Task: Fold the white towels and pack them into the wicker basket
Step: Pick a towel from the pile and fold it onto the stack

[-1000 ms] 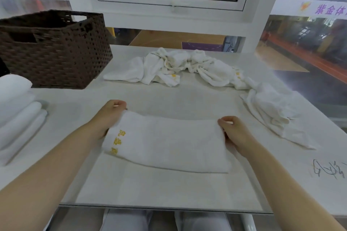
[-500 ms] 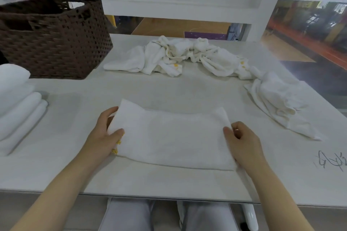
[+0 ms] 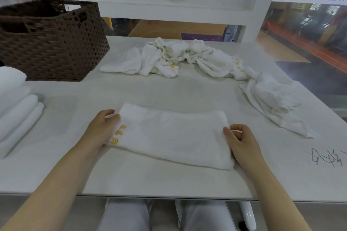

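At the near edge of the pale table (image 3: 169, 90), two bare hands framed a half-folded white towel (image 3: 174, 137). The left hand (image 3: 101, 129) held the towel's left short end, its fingers curled around that edge just beside the yellow embroidered lettering (image 3: 118, 135). The right hand (image 3: 242, 142) sat at the right short end, fingers loosely bent, the fingertips (image 3: 226, 130) touching the cloth — whether they pinched it could not be told.

The towel lay flat as a long band, straight in front of the person. Beyond the towel, a rumpled heap of unfolded white towels (image 3: 178, 56) stretched across the table, trailing to another crumpled one (image 3: 272, 99) beyond and to the right. To the towel's left, rolled or folded white towels (image 3: 16, 110) were stacked at the table edge, and beyond those stood the dark brown wicker basket (image 3: 50, 41) — its inside mostly hidden.

The cloth looked soft, light and limp, likely to sag unless both ends were gripped; the short edges or corners seemed the best places to take hold.
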Available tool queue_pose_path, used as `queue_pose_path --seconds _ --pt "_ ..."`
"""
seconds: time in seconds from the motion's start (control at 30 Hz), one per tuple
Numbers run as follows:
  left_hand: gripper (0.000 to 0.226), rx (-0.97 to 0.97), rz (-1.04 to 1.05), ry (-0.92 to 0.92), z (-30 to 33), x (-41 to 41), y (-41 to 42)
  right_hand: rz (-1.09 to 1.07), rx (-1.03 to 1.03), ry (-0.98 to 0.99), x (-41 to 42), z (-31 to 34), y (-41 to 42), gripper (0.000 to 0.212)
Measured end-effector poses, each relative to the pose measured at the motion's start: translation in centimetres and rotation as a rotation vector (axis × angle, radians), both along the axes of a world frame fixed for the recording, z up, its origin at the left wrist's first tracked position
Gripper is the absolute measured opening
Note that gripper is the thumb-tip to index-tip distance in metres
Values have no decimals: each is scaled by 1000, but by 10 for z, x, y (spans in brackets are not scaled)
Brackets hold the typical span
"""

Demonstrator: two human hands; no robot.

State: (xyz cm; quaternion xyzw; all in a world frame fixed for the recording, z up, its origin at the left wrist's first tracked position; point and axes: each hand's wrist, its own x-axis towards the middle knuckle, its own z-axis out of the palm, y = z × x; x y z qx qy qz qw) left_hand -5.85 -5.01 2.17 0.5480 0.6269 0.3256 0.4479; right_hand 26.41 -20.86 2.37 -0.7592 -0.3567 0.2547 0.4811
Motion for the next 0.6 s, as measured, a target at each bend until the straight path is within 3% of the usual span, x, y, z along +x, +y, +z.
queue_pose_path --seconds 0.13,0.37,0.6 --pt "19 6 -15 -131 0 -21 -20 26 31 71 -4 -4 -17 27" --pt "44 167 -185 -73 -3 -22 -39 62 -22 -77 -14 -12 -16 32" --pt "37 271 -91 188 -9 -14 -39 -12 35 -371 -24 -27 -15 32"
